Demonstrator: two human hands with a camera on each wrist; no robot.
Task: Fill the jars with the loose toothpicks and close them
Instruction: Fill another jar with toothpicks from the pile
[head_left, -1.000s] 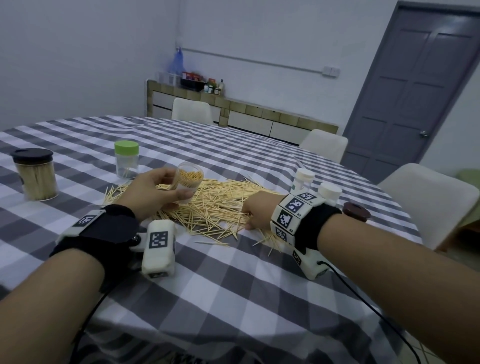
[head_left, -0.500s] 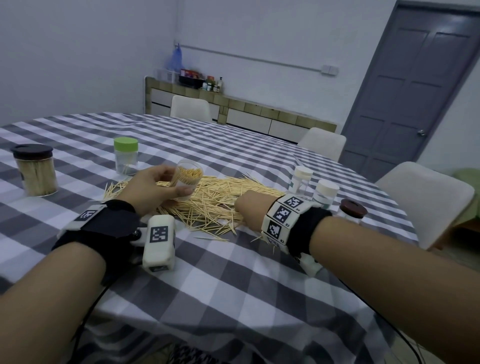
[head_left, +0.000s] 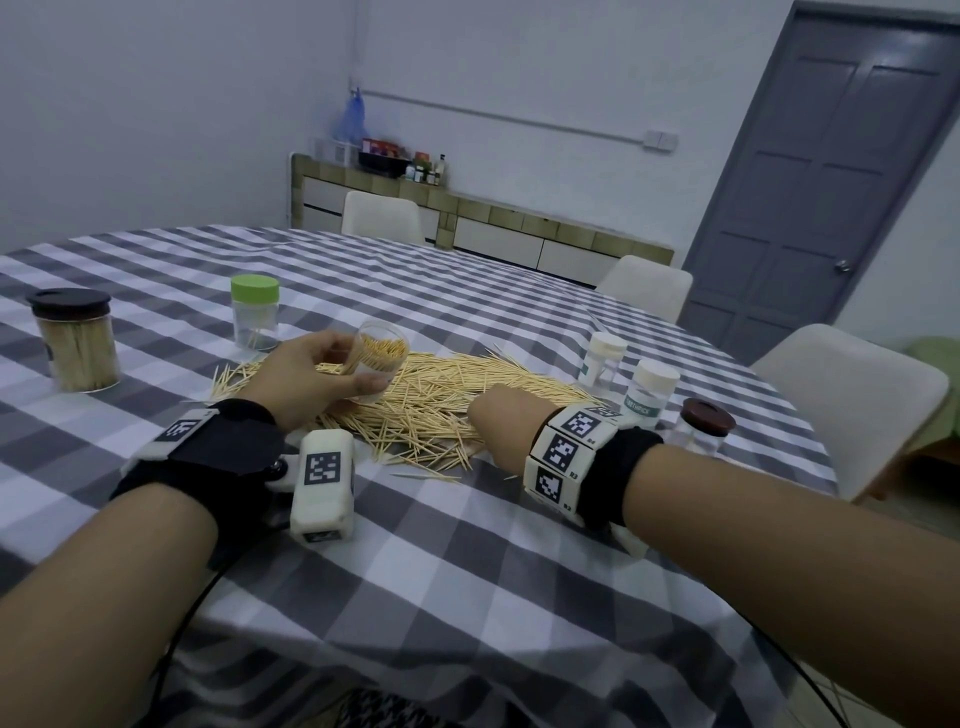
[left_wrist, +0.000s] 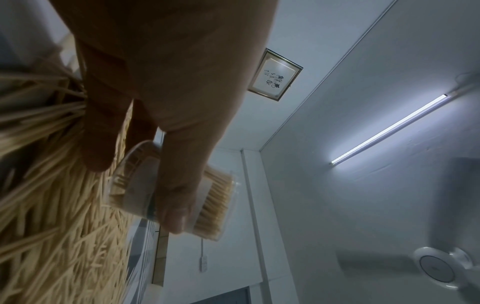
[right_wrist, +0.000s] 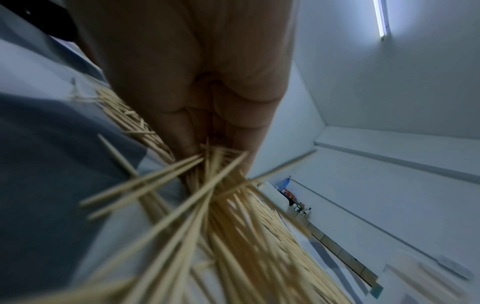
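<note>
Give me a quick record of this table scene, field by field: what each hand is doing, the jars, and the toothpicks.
left hand: holds an open jar, tilted, nearly full of toothpicks
right hand: at the near edge of the pile, fingers pinching a bunch of toothpicks
closed and full: brown-lid jar, far left
closed, nearly empty: green-lid jar
closed, on the right: two white-lid jars, one brown-lid jar
surface: checked tablecloth
</note>
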